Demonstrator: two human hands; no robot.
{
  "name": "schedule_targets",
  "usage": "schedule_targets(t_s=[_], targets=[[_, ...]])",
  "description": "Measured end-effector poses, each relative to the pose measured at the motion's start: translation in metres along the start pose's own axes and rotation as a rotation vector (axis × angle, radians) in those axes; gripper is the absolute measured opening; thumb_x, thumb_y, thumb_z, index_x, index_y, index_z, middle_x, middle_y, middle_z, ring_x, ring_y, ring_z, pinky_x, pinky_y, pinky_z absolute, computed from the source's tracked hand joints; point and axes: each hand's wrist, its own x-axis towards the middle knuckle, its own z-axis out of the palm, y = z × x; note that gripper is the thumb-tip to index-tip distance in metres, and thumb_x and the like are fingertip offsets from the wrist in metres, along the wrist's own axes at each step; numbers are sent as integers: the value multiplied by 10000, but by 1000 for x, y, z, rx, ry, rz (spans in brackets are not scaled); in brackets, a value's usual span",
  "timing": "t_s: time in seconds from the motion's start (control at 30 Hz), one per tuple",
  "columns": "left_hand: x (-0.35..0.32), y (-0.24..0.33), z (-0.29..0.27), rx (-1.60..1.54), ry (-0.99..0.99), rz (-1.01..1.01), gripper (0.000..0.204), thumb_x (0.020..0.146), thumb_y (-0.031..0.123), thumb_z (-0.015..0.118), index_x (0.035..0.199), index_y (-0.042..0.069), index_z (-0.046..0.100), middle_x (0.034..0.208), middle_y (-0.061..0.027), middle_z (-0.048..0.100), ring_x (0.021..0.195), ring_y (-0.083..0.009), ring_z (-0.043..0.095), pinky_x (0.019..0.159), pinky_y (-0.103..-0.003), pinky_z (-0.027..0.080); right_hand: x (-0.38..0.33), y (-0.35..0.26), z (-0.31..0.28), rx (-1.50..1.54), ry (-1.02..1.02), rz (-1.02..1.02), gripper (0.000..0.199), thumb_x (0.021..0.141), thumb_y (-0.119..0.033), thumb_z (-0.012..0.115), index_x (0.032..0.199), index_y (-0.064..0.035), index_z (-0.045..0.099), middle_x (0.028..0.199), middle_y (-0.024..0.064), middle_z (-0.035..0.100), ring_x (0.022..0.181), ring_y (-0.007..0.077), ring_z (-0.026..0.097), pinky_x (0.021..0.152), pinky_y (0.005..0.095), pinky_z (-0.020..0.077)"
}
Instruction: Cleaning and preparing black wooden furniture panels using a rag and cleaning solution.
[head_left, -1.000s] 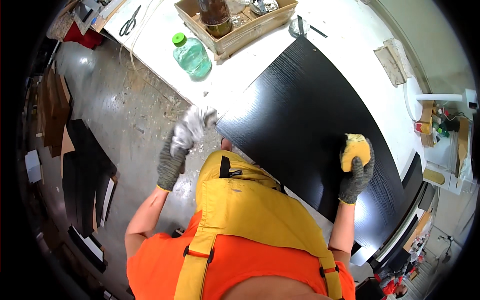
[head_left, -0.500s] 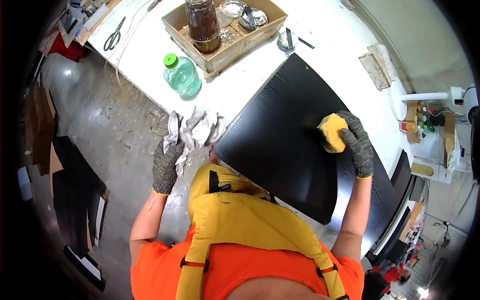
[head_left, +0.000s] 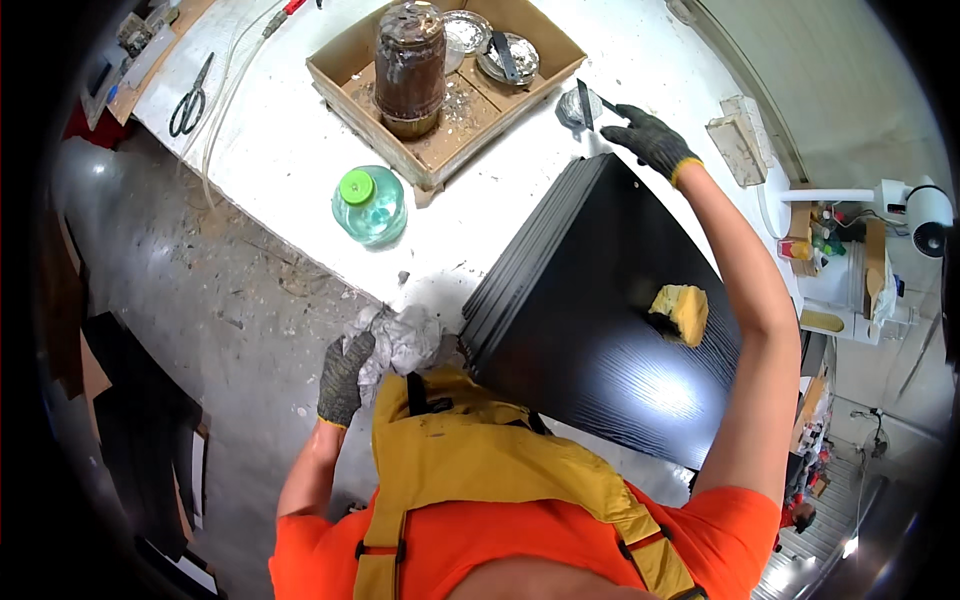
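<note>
My left hand [head_left: 346, 380], in a dark knitted glove, is closed on a crumpled grey-white rag [head_left: 405, 338] beside the stack's near left corner. My right hand [head_left: 650, 142], gloved too, reaches over the far end of the stack. Its fingers are apart, with the tips at a thin black tool [head_left: 608, 103]; whether they touch it I cannot tell. Next to them stands a small round container [head_left: 573, 108] with a black strip lying across it. A yellow sponge [head_left: 680, 313] rests on the top of the stacked black panels [head_left: 590, 330], below my right forearm.
On the white table [head_left: 270, 130] stand a clear bottle with a green cap [head_left: 370, 207] and a cardboard tray [head_left: 430, 175] holding a brown-stained jar [head_left: 410, 75] and round tins. Scissors [head_left: 190, 105] and a cable lie at the far left. A pale block [head_left: 738, 145] sits at the right.
My right hand has let go of the sponge, leaving it on the panel, and moved far to the small container. The rag is bunched closer to my left hand. The view has shifted.
</note>
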Motion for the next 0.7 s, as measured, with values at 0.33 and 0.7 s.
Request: schedule_targets(t_s=[0.33,0.7], targets=[[-3,-23,-31,471,-138,122,199,879,121,552,1022,36,662,827,-173,649,724,-290,607,657,-392,481,74,-9,37,243,19,348,733,760,-426,709,1330,-24,484,1007,132,671,630,193,644,553,323,535],[0,-20,-29,859,-15,792,286,779,99,640,1061,60,664,956,-179,667,828,-367,611,761,-372,485,46,24,0,748,-61,208,179,842,-187,678,954,-48,670,722,51,633,567,147,590,510,274,512]])
